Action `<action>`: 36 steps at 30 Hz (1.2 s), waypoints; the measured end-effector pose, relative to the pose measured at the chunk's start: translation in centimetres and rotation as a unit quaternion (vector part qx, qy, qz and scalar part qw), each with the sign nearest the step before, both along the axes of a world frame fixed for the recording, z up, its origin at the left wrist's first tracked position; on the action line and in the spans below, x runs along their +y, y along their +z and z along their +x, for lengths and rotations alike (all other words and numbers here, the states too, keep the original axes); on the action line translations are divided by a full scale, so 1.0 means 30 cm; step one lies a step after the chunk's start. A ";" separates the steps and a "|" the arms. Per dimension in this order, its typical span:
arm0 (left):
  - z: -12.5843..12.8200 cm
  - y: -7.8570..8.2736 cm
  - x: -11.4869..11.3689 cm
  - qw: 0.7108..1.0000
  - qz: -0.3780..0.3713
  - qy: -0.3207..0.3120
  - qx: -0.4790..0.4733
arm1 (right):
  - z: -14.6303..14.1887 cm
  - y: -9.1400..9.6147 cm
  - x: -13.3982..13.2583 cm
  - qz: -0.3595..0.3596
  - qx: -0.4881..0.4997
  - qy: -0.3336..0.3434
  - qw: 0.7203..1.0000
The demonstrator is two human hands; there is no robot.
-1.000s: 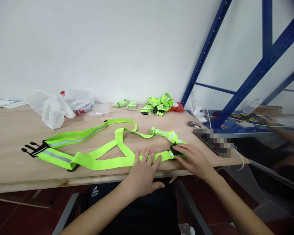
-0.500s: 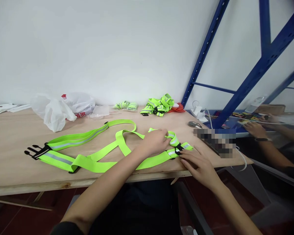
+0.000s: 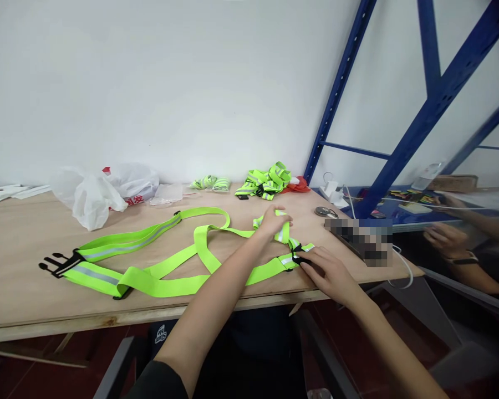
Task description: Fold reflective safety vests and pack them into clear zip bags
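Note:
A neon-green reflective harness [image 3: 162, 287] of elastic straps with silver stripes lies spread on the table. At its left end a black side-release buckle [image 3: 62, 264] points away from me. My left hand [image 3: 273, 223] is closed on a strap near the right end, raising a loop of it. My right hand [image 3: 327, 271] is closed at the black buckle [image 3: 296, 255] at the harness's right end, fingertips pressed on it. Part of the harness is hidden behind my left forearm.
White plastic bags [image 3: 95, 197] and bundled green straps [image 3: 266, 182] lie along the wall. A blue metal rack [image 3: 339, 83], a white charger [image 3: 333, 193] and a blurred-out dark object [image 3: 357, 241] are on the right. Beyond, another person's hand [image 3: 447, 241] shows.
My left hand has shifted right and up, lifting the strap loop more upright. My right hand stays at the buckle. The other person's nearer hand has moved; the view has shifted slightly.

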State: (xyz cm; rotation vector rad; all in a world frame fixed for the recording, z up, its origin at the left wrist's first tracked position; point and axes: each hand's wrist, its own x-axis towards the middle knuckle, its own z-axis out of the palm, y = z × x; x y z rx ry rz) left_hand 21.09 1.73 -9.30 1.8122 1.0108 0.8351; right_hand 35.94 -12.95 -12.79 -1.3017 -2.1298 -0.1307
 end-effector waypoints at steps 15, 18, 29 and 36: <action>-0.240 0.099 0.146 0.989 -0.053 0.056 0.129 | -0.011 -0.013 0.051 0.027 -0.123 -0.069 0.990; -0.300 0.135 0.162 0.979 -0.005 0.090 0.183 | -0.020 -0.012 0.053 0.027 -0.129 -0.084 0.988; -0.465 0.214 0.233 0.929 0.158 0.213 0.260 | -0.032 -0.018 0.058 0.028 -0.139 -0.112 0.983; -0.576 0.194 0.304 0.940 0.131 0.223 0.224 | -0.033 -0.018 0.061 0.042 -0.144 -0.115 0.982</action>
